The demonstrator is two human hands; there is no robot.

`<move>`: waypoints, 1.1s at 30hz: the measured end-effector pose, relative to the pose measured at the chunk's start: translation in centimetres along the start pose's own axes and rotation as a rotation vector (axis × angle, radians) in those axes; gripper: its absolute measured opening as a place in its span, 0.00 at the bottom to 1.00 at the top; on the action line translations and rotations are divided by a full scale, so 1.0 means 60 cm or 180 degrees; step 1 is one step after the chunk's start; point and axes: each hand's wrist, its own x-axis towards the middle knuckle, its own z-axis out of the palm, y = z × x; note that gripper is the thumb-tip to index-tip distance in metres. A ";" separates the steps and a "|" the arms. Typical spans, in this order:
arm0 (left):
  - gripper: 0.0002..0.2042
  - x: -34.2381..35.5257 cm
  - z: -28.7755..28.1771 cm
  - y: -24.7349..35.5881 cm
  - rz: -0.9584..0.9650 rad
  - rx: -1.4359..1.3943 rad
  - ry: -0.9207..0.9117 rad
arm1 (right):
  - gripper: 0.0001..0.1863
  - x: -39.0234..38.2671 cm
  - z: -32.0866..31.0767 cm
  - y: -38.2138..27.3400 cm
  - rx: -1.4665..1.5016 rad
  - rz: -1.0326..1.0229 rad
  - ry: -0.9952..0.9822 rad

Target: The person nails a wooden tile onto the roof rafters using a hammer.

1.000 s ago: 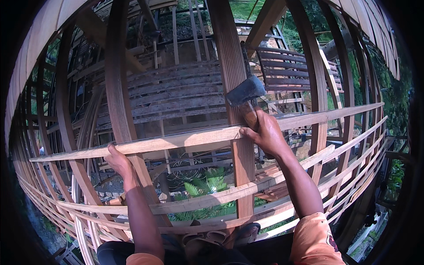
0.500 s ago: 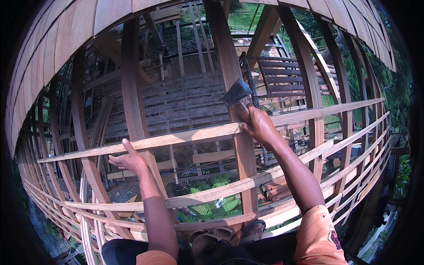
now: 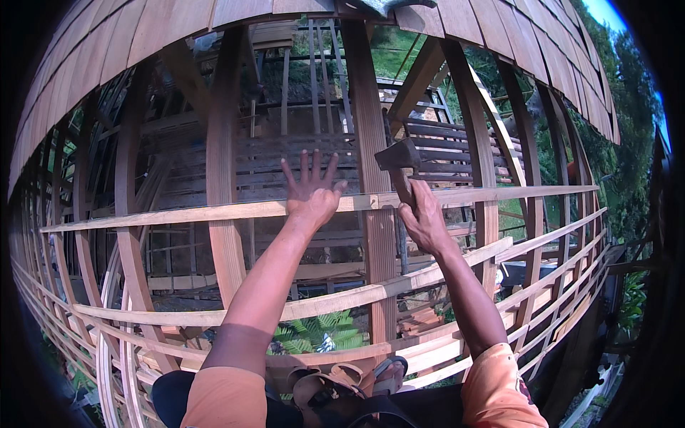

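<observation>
My right hand [image 3: 422, 217] is closed round the wooden handle of a hatchet [image 3: 401, 157], its dark metal head raised just right of the middle rafter [image 3: 364, 121]. My left hand [image 3: 312, 200] has its fingers spread and pointing away. The base of that hand is at a long pale batten [image 3: 171, 216], which lies crosswise over the rafters. The batten passes close behind my right hand too. Another rafter [image 3: 224, 150] stands left of my left hand.
Wooden shingles [image 3: 171, 32] cover the roof at the top. Nearer me run lower battens [image 3: 321, 307], with my sandalled foot [image 3: 389, 372] beyond them at the bottom. Through the open frame show dark slats [image 3: 257, 164], stacked reddish tiles [image 3: 421, 321] and green ferns [image 3: 321, 334].
My left hand has moved right along the batten, from beside the left rafter toward the middle one. The hatchet has shifted slightly right and turned more upright in my right hand.
</observation>
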 end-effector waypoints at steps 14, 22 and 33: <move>0.29 -0.003 -0.016 -0.011 -0.0135 -0.0241 -0.0517 | 0.25 -0.082 -0.034 -0.034 -0.0068 -0.0895 -0.0171; 0.29 0.000 -0.011 -0.008 -0.0180 -0.0362 -0.0504 | 0.21 -0.065 -0.058 -0.088 -0.0411 -0.0598 -0.0331; 0.29 0.012 -0.020 0.002 -0.0208 -0.0350 -0.0630 | 0.20 -0.053 -0.040 -0.053 -0.0747 0.0056 -0.0925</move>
